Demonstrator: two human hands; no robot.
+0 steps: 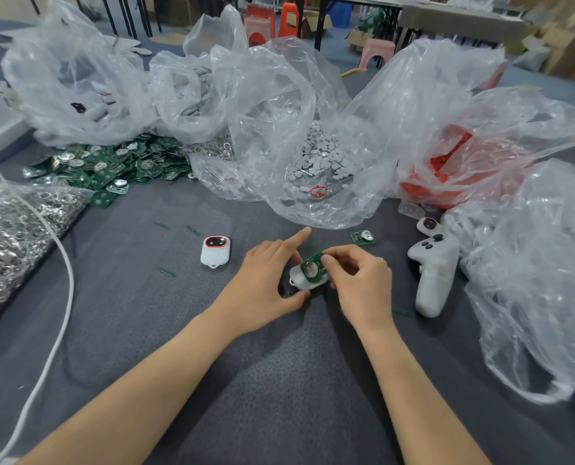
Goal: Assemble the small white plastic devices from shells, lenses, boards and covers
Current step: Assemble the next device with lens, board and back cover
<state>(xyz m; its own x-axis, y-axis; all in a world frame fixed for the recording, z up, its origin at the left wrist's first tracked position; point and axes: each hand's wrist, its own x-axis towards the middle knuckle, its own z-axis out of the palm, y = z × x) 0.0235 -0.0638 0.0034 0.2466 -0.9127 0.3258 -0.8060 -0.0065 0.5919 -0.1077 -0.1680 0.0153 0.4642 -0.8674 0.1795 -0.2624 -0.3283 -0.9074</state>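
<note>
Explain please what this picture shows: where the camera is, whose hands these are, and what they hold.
There is no machine here. One camera, worn on a person's head, looks down at their two bare hands. The left hand grips a small white plastic shell; the right hand pinches a small green circuit board against it. On the grey cloth table lie one closed white device with a red-rimmed lens, a heap of green boards, one spare green board, and crumpled clear plastic bags of parts.

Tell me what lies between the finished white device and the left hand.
In the head view, only bare grey mat lies between the finished white device and the left hand.
</note>
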